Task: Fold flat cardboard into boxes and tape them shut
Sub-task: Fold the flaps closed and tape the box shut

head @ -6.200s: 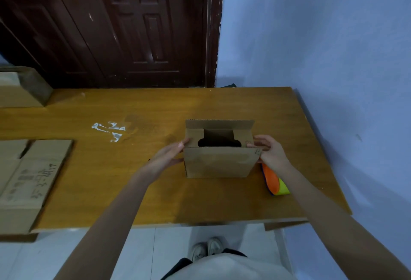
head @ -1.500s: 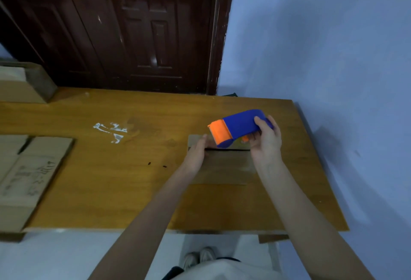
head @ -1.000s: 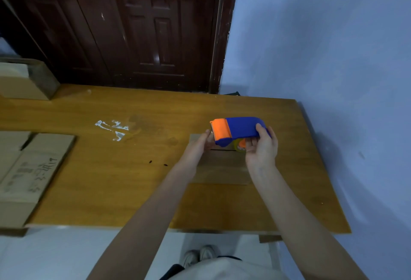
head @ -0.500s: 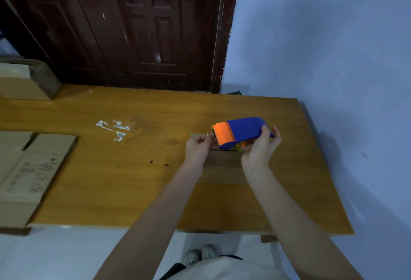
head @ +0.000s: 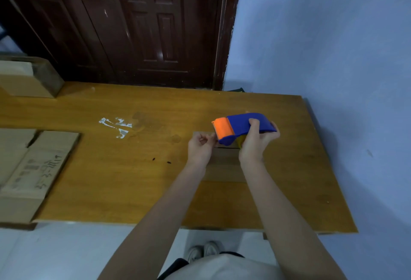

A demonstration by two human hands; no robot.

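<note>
Down at the bottom, two pale shoes [head: 203,254] stand on the light floor, close to the near edge of the wooden table [head: 124,190]. Two bare arms reach up over the table. Under the hands sits a brown cardboard box [head: 224,164] with its top flaps folded down flat, and a dark line runs across the top where the flaps meet. The left hand [head: 200,148] is curled, with its fingertips pinched together right at the orange front of the tape dispenser [head: 242,127]. It is too small to tell if a bit of tape is between those fingers. The right hand [head: 255,144] is wrapped around the blue body of the tape dispenser and holds it up just above the far side of the box. A bit of yellow shows under the blue part. Off to the left, flat cardboard [head: 33,168] with dark writing lies on the table and sticks out over the near edge. Farther back, white scratchy marks [head: 115,125] show on the wood. At the far left corner sits another cardboard box [head: 26,79]. Behind the table is a dark brown door [head: 142,26], and a blue wall [head: 322,35] is on the right.
</note>
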